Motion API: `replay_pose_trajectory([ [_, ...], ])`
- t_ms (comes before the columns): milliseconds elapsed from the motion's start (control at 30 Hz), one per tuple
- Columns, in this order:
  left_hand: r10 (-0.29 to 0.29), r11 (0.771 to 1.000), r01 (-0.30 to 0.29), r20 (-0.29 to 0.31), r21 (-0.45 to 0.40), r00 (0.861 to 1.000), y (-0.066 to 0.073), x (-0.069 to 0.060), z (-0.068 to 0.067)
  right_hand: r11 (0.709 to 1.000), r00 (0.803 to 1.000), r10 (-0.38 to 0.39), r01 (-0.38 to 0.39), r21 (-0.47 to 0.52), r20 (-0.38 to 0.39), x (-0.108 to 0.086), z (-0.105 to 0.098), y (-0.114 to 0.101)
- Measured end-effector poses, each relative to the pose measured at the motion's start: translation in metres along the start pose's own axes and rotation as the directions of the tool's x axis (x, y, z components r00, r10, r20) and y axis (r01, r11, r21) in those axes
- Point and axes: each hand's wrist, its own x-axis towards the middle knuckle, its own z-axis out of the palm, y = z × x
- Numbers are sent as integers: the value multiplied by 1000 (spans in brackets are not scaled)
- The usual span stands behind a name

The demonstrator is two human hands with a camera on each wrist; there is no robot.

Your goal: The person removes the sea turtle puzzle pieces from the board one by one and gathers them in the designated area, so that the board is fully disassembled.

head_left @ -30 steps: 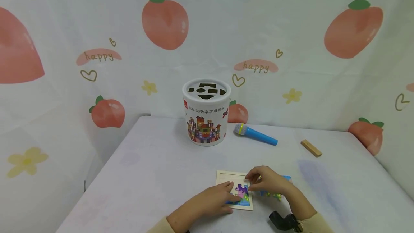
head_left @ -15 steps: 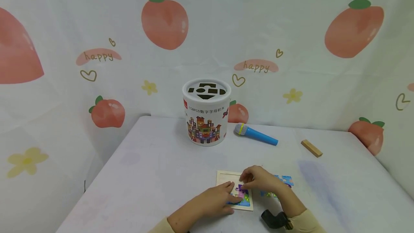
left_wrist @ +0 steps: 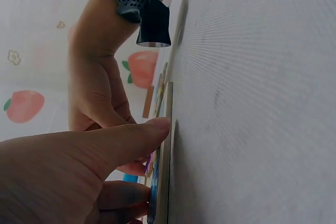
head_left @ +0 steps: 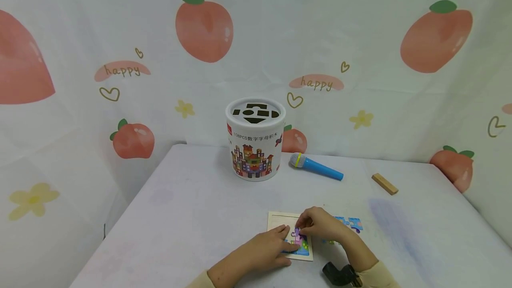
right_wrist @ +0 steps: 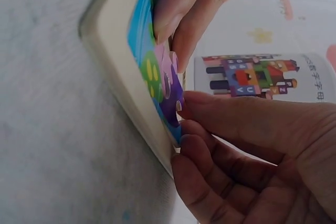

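Note:
A light wooden puzzle frame [head_left: 276, 221] lies on the table, with joined pink, purple, green and blue pieces in its lower right part. My left hand [head_left: 266, 248] rests across its left side, fingers spread and pressing on the pieces. Over the frame's right edge, my right hand [head_left: 324, 225] pinches a puzzle piece between thumb and fingertips, mostly hidden by them. In the right wrist view those fingertips touch the purple section [right_wrist: 170, 100] near the frame's rim [right_wrist: 113, 72]. The left wrist view shows my left thumb [left_wrist: 142, 135] on the frame's edge.
Loose puzzle pieces [head_left: 354, 223] lie right of the frame, partly behind the right hand. Farther back stand a white block bucket [head_left: 256, 146], a blue toy microphone [head_left: 320, 168] and a wooden block [head_left: 385, 184]. A printed cloth hangs behind the table.
My right hand has moved left from the frame's right edge onto the purple pieces, uncovering more loose pieces at the right. My left hand has stayed nearly still.

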Motion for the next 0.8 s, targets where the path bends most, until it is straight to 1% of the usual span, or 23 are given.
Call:
replay_pose_trajectory([
  [133,-9,1000,9,6,-6,1000,0,0,0,1000,1000,10,-10,17,-6,-1,0,0],
  [367,-17,1000,17,13,-16,1000,0,0,-1,1000,1000,21,-21,14,-17,-2,1,0],
  [600,-8,1000,8,1,-11,1000,1,0,-1,1000,1000,5,-4,21,-12,-2,-2,3],
  [800,3,1000,-3,-13,2,1000,0,-1,1,997,1000,24,-24,72,8,-1,-3,10],
])
